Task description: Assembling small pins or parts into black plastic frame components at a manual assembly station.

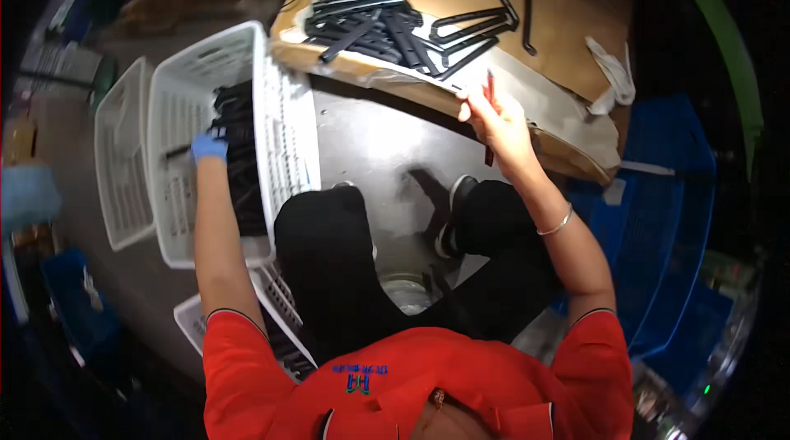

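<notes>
My left hand (pixel 210 147), in a blue glove, reaches down into a tall white plastic basket (pixel 276 119). Its fingers are closed around a black bar-shaped part (pixel 178 151), whose end sticks out to the left. Many similar black parts (pixel 239 172) lie heaped in that basket. At the near edge of the cardboard-covered table, my bare right hand (pixel 499 125) grips a thin red-brown stick-like tool (pixel 490 157), possibly a pen; its exact kind is unclear. Beyond lies a pile of black bent tubular parts (pixel 370 28), with a single one (pixel 527 18) apart at the right.
A second white basket (pixel 125 152) stands on the far left, and another (pixel 191 321) is beside my left elbow. Blue bins (pixel 658 209) stand to the right. A white cloth (pixel 613 78) lies on the table's right side. Grey floor (pixel 354 144) shows between my knees and the table.
</notes>
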Tool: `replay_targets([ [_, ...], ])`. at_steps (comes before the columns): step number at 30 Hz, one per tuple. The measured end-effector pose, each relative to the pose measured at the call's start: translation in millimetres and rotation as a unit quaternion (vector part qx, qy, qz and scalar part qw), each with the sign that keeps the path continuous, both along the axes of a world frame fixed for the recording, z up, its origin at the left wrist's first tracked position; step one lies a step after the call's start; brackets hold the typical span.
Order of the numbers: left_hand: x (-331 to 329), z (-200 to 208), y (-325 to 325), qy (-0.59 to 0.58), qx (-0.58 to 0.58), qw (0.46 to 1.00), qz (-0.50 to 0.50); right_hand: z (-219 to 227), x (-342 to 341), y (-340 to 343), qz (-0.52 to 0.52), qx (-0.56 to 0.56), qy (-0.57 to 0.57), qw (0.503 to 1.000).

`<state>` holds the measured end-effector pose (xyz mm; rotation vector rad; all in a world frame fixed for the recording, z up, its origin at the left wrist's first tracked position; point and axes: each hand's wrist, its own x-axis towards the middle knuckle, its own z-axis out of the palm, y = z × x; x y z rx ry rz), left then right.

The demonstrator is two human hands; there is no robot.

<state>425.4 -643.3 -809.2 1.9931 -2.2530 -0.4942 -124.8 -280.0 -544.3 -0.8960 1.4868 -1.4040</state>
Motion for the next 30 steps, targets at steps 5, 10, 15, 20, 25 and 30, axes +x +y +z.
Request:
replay_targets([
  [5, -78.6, -131.7, 15.5, 0.531, 0.083, 0.59, 0.603, -73.7, -104.6, 8.2, 0.03, 0.113, 0.141, 0.983],
  [10, -85.1, -95.2, -6.2, 0.614, 0.132, 0.61, 0.484, -145.7, -220.2, -15.0, -0.073, 0.215, 0.229, 0.947],
  [15, -157.6, 7.8, 70.6, 0.618, 0.137, 0.697, 0.337, -209.6, -307.2, -45.9, -0.272, 0.294, 0.465, 0.79],
  [20, -175.7, 109.0, 144.5, 0.545, 0.068, 0.787, 0.281, -239.7, -345.8, -75.5, -0.284, 0.286, 0.507, 0.762],
  [25, -184.5, 137.0, 186.1, 0.516, 0.052, 0.815, 0.257, -228.5, -334.3, -81.3, -0.2, 0.353, 0.555, 0.726],
  [30, -241.1, 185.0, 205.9, 0.562, 0.018, 0.821, 0.099, -176.1, -315.1, -35.1, -0.127, 0.222, 0.481, 0.839],
])
